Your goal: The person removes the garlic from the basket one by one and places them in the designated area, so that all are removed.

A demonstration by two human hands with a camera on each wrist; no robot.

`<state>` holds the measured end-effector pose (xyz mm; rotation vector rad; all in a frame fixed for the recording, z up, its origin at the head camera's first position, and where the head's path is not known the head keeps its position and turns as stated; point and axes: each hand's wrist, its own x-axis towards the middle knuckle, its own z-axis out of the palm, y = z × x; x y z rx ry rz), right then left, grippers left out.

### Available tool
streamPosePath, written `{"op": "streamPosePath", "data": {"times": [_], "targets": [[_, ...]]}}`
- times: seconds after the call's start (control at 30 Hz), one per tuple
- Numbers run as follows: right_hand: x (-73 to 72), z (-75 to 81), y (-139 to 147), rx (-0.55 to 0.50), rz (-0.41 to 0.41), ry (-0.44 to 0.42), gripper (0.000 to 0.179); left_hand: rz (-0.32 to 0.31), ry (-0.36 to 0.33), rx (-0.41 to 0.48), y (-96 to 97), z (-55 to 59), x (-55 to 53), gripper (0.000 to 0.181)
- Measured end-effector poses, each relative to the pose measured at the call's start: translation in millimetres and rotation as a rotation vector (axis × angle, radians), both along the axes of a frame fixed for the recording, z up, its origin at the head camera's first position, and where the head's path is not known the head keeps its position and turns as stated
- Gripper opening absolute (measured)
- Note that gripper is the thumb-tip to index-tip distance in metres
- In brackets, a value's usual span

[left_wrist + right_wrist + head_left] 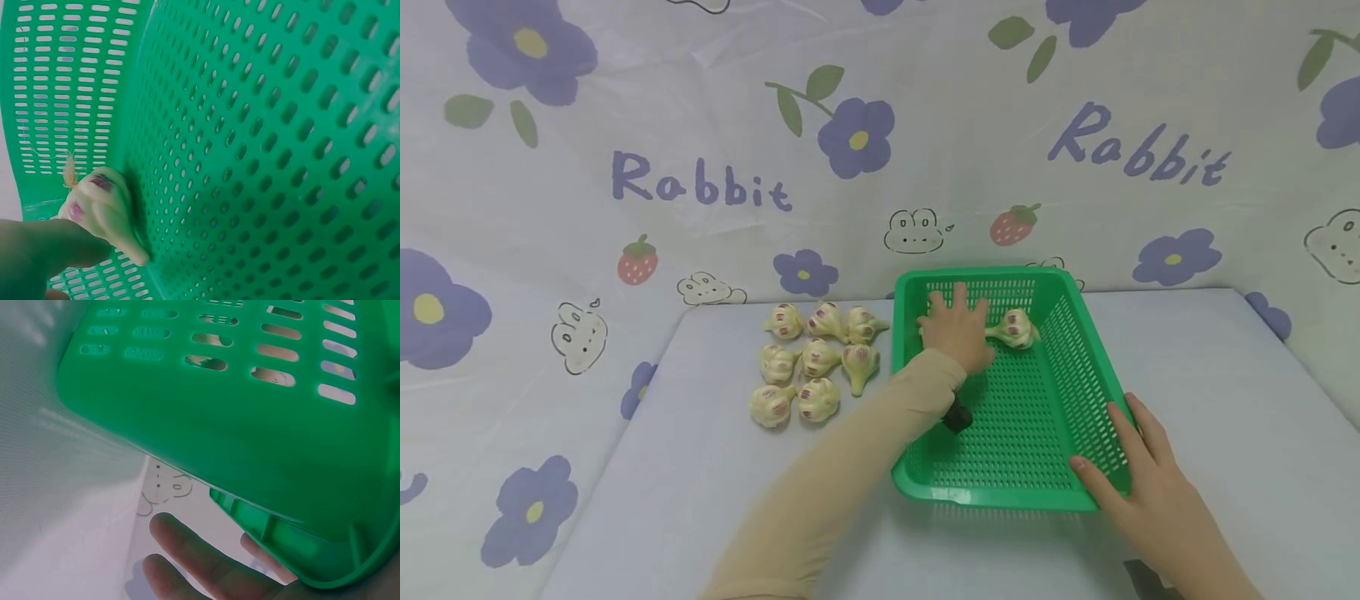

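My left hand (957, 333) reaches into the far left part of a green plastic basket (992, 498), fingers spread. A garlic bulb (1017, 329) lies to its right in the basket, stem pointing toward the hand. The palm largely hides whatever is beneath it. In the left wrist view, a purple-marked garlic bulb (100, 203) sits by the basket wall, with a finger (69, 247) right against or just in front of it. My right hand (1157, 483) grips the basket's near right rim, thumb inside; in the right wrist view its fingers (206, 556) extend outside the wall.
Several garlic bulbs (818, 357) are grouped in rows on the white tabletop (685, 467), left of the basket. A patterned cloth (715, 100) rises behind the table. A small black object (957, 415) shows at the left wrist.
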<state>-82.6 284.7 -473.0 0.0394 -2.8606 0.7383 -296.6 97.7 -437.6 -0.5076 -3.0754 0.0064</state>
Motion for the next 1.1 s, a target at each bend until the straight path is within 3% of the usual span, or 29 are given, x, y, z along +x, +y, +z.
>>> {"op": "streamPosePath", "data": {"times": [0.23,0.6,0.8,1.1], "targets": [[-2.8,3.8,2,-0.007,0.004,-0.011,0.089,0.090,-0.085,0.008,7.5,-9.6,-13.8,0.075],[-5.7,8.4,4,-0.004,0.006,-0.027,0.089,0.118,-0.158,-0.023,12.8,-18.5,-30.9,0.076],[-5.7,6.9,4,-0.001,0.005,-0.026,0.089,0.129,-0.187,-0.054,13.9,-21.5,-31.9,0.074],[-5.6,5.4,4,0.003,0.005,-0.035,0.089,0.128,-0.199,-0.157,15.6,-24.7,-28.9,0.052]]}}
